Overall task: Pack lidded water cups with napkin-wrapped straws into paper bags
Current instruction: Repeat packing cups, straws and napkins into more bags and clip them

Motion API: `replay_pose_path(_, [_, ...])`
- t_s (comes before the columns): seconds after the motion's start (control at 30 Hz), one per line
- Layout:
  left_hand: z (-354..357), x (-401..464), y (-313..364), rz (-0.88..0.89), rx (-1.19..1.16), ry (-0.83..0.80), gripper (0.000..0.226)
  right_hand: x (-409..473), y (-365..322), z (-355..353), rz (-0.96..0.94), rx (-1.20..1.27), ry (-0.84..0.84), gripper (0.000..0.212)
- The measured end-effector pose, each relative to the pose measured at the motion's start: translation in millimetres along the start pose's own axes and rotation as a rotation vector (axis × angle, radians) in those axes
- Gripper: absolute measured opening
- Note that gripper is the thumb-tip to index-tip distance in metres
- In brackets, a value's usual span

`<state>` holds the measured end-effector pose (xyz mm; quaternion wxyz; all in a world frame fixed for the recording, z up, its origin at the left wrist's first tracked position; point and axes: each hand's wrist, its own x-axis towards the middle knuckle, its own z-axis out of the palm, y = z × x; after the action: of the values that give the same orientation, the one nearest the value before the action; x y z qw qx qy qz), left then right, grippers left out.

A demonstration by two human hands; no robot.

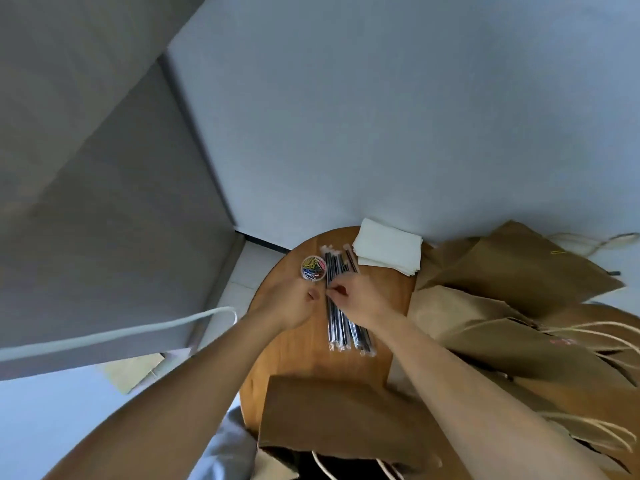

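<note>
A row of black straws in clear wrappers [341,330] lies on the round wooden table [298,351]. My right hand [356,299] rests on the straws, and its fingertips pinch one at the left of the row. Just left of the straws, my left hand [287,303] rests on the table with its thumb tip near that straw; it holds nothing that I can see. A stack of white napkins [388,251] lies at the table's far edge. An open brown paper bag [332,420] stands at the near edge. No cups are in view.
A small clear tub of coloured paper clips [313,267] sits left of the straws' far ends. A heap of flat brown paper bags with cord handles [519,306] covers the right side. A grey partition [104,202] stands to the left, crossed by a white cord [114,336].
</note>
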<state>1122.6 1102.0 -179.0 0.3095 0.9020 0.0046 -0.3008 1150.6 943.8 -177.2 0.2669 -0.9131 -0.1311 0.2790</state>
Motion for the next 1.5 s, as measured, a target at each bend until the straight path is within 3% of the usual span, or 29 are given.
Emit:
replay_pose_path(0.17, [3,41,-23,-0.052,-0.109,-0.009,0.038,67,17,31,0.101,-0.062,0.018,0.023])
replay_pose_path(0.37, [9,66,-46,-0.09,-0.124,0.022,0.028,103,17,52,0.138,-0.154,0.036,0.024])
replay_pose_path(0.7, [15,72,-57,-0.125,-0.232,-0.063,0.025,121,18,72,0.186,-0.273,-0.005,0.022])
replay_pose_path(0.87, [17,66,-53,-0.1,-0.209,-0.037,0.02,122,13,67,0.211,-0.265,-0.04,0.034])
replay_pose_path(1.0, [13,57,-52,-0.078,-0.145,-0.032,0.021,108,7,54,0.175,-0.109,-0.024,0.016])
replay_pose_path(1.13, [10,41,-41,-0.047,-0.107,-0.026,0.035,71,-11,29,0.102,0.239,0.017,0.016])
replay_pose_path(1.27, [3,9,-19,0.015,-0.128,0.001,0.024,29,-25,9,0.081,0.454,0.132,0.018])
replay_pose_path(1.5, [3,-107,26,0.146,-0.135,0.028,0.028,-101,-48,-23,0.011,0.606,0.279,0.014])
